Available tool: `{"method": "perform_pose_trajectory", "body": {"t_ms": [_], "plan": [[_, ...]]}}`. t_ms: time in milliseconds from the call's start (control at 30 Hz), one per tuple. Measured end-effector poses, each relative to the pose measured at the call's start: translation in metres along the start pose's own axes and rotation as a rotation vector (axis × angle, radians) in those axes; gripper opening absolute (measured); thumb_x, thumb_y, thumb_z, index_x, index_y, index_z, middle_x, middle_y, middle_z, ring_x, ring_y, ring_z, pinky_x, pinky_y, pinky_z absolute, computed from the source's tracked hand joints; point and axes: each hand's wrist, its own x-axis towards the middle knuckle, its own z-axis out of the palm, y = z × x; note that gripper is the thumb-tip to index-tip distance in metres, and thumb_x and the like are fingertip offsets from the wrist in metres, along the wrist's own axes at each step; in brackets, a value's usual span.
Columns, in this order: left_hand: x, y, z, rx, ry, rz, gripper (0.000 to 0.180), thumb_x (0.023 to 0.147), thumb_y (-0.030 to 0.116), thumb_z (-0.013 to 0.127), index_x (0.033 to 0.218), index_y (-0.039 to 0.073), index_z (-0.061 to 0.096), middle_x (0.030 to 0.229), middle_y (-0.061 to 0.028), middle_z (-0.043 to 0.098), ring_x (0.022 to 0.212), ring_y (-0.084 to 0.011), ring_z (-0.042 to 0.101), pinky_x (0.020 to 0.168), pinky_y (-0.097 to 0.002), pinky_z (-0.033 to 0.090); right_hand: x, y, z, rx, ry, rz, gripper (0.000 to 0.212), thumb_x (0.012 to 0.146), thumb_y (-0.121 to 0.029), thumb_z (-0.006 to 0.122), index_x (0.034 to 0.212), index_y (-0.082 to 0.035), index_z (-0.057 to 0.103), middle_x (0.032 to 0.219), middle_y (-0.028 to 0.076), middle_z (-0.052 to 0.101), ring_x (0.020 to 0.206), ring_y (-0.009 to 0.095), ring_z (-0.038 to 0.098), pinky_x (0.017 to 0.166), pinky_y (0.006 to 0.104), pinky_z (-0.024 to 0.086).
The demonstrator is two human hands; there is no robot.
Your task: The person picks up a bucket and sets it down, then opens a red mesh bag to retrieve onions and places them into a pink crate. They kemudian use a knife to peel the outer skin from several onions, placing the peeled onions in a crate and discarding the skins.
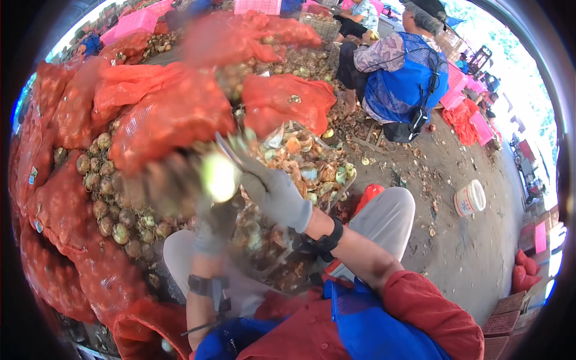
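Observation:
My right hand (273,192), in a grey glove, is closed on a knife (227,149) whose blade points up and to the left. Right by the blade and my right fingers is a pale green peeled onion (219,177). Just below the onion is my left hand (213,229), also gloved; motion smears its fingers, so its grip on the onion is unclear. A brown blur lies left of the onion. Beneath and beyond my hands, a heap of onion skins and scraps (306,159) spreads between my knees.
Unpeeled onions (105,180) are piled on the left beside full red mesh sacks (66,207). Another red sack (288,102) lies ahead. A person (402,72) in a blue vest sits ahead to the right. A white bucket (470,198) stands on the scrap-strewn floor (444,240).

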Motion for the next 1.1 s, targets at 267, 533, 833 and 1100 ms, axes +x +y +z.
{"method": "perform_pose_trajectory", "body": {"t_ms": [267,533,833,1100], "plan": [[-0.005,0.005,-0.007,-0.066,-0.11,0.15,0.096,0.082,0.068,0.065,0.151,0.009,0.033,0.145,-0.0064,0.047,0.129,-0.024,0.05,0.109,-0.0421,0.04,-0.002,-0.009,-0.008,0.281,-0.194,-0.014,0.056,0.101,-0.023,0.05,0.152,-0.006,0.032,0.078,0.011,0.066,0.067,0.026,0.066,0.067,0.0367,0.053],[0.0,0.011,0.021,-0.155,-0.326,0.184,0.106,0.077,0.068,0.067,0.154,0.009,0.025,0.144,-0.0084,0.045,0.126,-0.0237,0.05,0.108,-0.0418,0.041,-0.005,-0.006,-0.006,-0.084,-0.03,-0.218,0.052,0.097,-0.023,0.058,0.146,-0.013,0.046,0.093,0.026,0.068,0.079,0.034,0.069,0.068,0.0367,0.055],[0.004,0.006,0.011,0.524,-0.027,0.257,0.069,0.091,0.049,0.063,0.141,0.006,0.041,0.126,-0.0079,0.054,0.116,-0.0195,0.054,0.1,-0.037,0.046,-0.009,-0.018,-0.027,0.19,-0.182,-0.052,0.045,0.1,-0.017,0.052,0.144,-0.01,0.049,0.099,0.017,0.068,0.084,0.016,0.067,0.079,0.0295,0.053],[0.002,0.012,0.006,0.364,-0.125,0.373,0.088,0.075,0.061,0.077,0.137,0.007,0.044,0.127,-0.0063,0.054,0.109,-0.0196,0.057,0.093,-0.0359,0.048,-0.01,0.011,-0.035,0.49,0.025,0.223,0.045,0.099,-0.012,0.052,0.143,-0.009,0.051,0.084,0.008,0.066,0.071,0.009,0.061,0.062,0.0291,0.05]]}}
